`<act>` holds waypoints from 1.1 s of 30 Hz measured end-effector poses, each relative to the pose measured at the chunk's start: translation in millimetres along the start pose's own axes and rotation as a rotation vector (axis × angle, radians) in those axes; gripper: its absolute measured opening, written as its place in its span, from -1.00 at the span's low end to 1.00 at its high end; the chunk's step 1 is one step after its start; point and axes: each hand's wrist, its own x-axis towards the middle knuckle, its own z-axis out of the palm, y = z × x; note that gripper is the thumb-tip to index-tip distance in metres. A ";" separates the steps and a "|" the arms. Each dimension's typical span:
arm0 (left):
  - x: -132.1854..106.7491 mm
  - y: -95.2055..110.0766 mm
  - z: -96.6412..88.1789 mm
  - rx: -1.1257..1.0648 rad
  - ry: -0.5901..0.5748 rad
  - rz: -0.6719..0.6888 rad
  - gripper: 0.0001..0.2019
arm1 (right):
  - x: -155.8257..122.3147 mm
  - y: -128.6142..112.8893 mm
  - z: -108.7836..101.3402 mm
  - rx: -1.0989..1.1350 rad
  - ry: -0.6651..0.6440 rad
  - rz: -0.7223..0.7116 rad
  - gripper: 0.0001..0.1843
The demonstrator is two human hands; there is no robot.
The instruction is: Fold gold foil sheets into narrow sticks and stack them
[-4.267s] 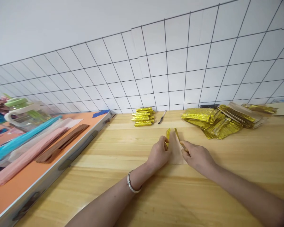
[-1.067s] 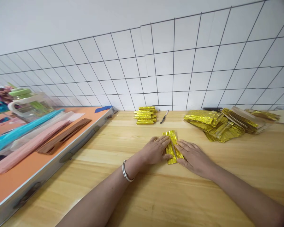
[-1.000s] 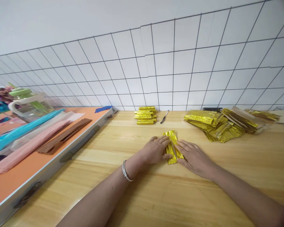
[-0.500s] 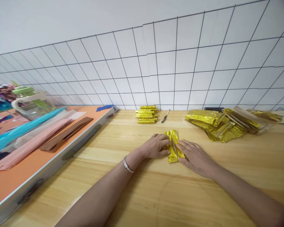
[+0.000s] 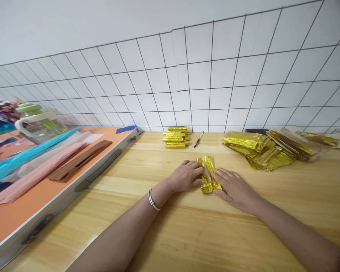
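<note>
A small piece of shiny gold foil [image 5: 209, 160] lies on the wooden table between my two hands, with a pale slit running lengthwise down its middle. My left hand [image 5: 187, 175] bends its fingers over the foil's left side; the fingertips are partly hidden. On the right side, my right hand [image 5: 232, 189] lies with its fingers stretched out flat, their tips on the foil. A silver bracelet [image 5: 153, 199] circles my left wrist. Beyond the hands, a stack of narrow gold foil bundles [image 5: 175, 137] sits near the wall.
A pen [image 5: 198, 139] lies beside the stack. At the back right is a loose heap of gold foil pieces [image 5: 268, 151]. To the left, a raised orange board [image 5: 82, 187] carries pink crepe paper [image 5: 42, 170], brown paper [image 5: 81, 160] and a clear jug with a green lid [image 5: 41, 122].
The pale slit in the gold foil has widened a little, mostly at the far end. Both hands stay in nearly the same place.
</note>
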 end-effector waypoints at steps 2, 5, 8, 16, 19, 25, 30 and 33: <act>0.0 3.0 -0.1 -0.011 0.000 -0.016 -0.70 | -0.4 -0.3 -1.2 0.005 0.001 -0.005 -0.33; -1.0 6.3 -3.1 -0.037 -0.009 -0.017 -0.65 | -1.2 -1.4 -4.4 0.023 0.003 -0.018 -0.35; -2.2 7.5 -7.5 -0.059 -0.033 -0.006 -0.59 | -1.8 -2.0 -7.1 0.044 0.001 -0.033 -0.38; -3.1 6.1 -9.1 -0.082 -0.060 -0.014 -0.56 | -1.7 2.7 -7.9 0.106 -0.016 -0.122 -0.37; -3.1 6.5 -9.9 -0.078 -0.063 -0.018 -0.56 | -1.1 4.6 -8.4 0.137 -0.028 -0.164 -0.36; -3.3 7.6 -11.9 -0.068 -0.049 -0.006 -0.57 | -0.9 6.4 -11.6 0.183 -0.016 -0.180 -0.39; -3.1 6.5 -11.0 -0.067 -0.059 0.000 -0.57 | -0.4 8.0 -11.3 0.116 0.016 -0.159 -0.38; -2.9 6.0 -10.8 -0.072 -0.064 -0.004 -0.57 | -0.4 8.2 -10.7 0.093 0.035 -0.166 -0.40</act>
